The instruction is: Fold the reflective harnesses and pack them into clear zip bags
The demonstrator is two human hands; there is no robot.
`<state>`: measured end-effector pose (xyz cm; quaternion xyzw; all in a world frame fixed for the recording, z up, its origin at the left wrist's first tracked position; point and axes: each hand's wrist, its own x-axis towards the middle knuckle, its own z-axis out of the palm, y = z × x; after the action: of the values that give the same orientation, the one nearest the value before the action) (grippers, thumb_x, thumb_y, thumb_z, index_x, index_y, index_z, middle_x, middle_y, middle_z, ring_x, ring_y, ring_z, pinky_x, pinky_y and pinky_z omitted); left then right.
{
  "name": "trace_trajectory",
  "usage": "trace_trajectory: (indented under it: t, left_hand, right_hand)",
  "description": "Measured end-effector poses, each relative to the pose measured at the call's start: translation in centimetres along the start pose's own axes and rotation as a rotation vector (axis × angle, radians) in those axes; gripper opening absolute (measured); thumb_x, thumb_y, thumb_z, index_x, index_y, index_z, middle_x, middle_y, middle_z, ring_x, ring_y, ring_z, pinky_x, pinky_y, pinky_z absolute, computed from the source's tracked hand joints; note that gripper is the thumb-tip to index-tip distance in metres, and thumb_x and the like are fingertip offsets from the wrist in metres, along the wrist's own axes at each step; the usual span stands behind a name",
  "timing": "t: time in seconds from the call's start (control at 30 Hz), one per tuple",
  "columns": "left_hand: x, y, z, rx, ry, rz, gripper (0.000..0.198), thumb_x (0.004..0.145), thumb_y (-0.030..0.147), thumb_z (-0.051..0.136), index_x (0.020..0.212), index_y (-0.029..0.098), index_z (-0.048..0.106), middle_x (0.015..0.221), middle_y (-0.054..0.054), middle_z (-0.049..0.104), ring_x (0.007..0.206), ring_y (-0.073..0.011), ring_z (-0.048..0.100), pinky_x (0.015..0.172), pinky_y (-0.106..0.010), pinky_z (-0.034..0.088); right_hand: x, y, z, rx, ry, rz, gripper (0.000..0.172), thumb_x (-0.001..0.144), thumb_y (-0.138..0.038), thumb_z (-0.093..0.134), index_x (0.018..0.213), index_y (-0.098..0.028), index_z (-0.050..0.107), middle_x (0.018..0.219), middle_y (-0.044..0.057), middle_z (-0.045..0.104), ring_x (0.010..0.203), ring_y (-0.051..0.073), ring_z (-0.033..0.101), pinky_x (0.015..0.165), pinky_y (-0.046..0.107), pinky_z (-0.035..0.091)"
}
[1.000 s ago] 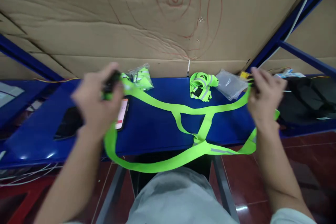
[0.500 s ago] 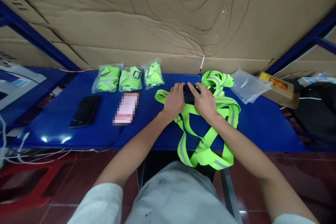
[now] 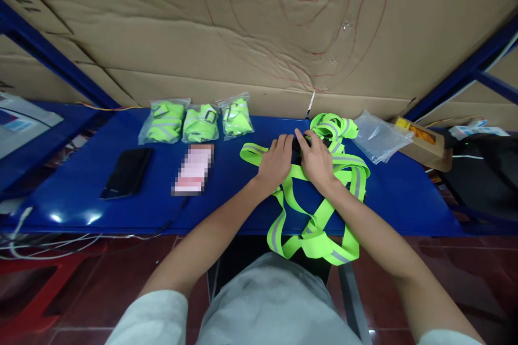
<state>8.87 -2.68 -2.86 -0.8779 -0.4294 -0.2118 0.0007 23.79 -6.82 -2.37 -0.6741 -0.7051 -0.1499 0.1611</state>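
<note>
A neon-green reflective strap harness [image 3: 319, 242] lies loosely on the blue table, its lower loops hanging over the front edge. A black part [image 3: 297, 152] of it lies between my hands. My left hand [image 3: 276, 160] is closed on the black part from the left, fingers bent. My right hand [image 3: 316, 159] closes on it from the right, with the index finger raised. More green strap [image 3: 332, 125] is bunched just behind my right hand. What exactly the fingertips hold is partly hidden.
Three bagged green straps [image 3: 201, 123] stand in a row at the back left. A black phone or wallet [image 3: 127, 172] and a pixelated phone [image 3: 193, 170] lie in front. Clear plastic bags [image 3: 380, 137] and an open cardboard box [image 3: 424, 143] are at the right, against a cardboard wall [image 3: 259, 38].
Both hands have shifted slightly right and closer together over the black part. The lower left loop of the strap has moved a little left. The view has tilted slightly.
</note>
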Motion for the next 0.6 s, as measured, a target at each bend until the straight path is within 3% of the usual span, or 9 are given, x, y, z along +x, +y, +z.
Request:
trace_trajectory:
  t: [0.2, 0.6]
  left_hand:
    - [0.1, -0.2, -0.3, -0.062, 0.042, -0.08, 0.046, 0.099, 0.01, 0.034, 0.144, 0.01, 0.042, 0.141, -0.019, 0.054, 0.124, -0.0313, 0.058, 0.076, -0.034, 0.058]
    - [-0.2, 0.3, -0.5, 0.054, 0.016, -0.1, 0.052, 0.1, 0.01, 0.031, 0.152, 0.011, 0.036, 0.142, -0.021, 0.052, 0.119, -0.0322, 0.059, 0.076, -0.036, 0.059]
  right_hand:
    - [0.1, 0.7, -0.3, 0.004, 0.044, 0.089, 0.067, 0.092, -0.005, 0.035, 0.158, -0.019, 0.042, 0.146, 0.02, 0.051, 0.123, 0.033, 0.059, 0.088, 0.045, 0.061]
    - [-0.3, -0.3, -0.2, -0.096, 0.026, 0.022, 0.067, 0.093, -0.004, 0.031, 0.16, -0.012, 0.036, 0.144, 0.023, 0.054, 0.116, 0.035, 0.061, 0.091, 0.05, 0.058]
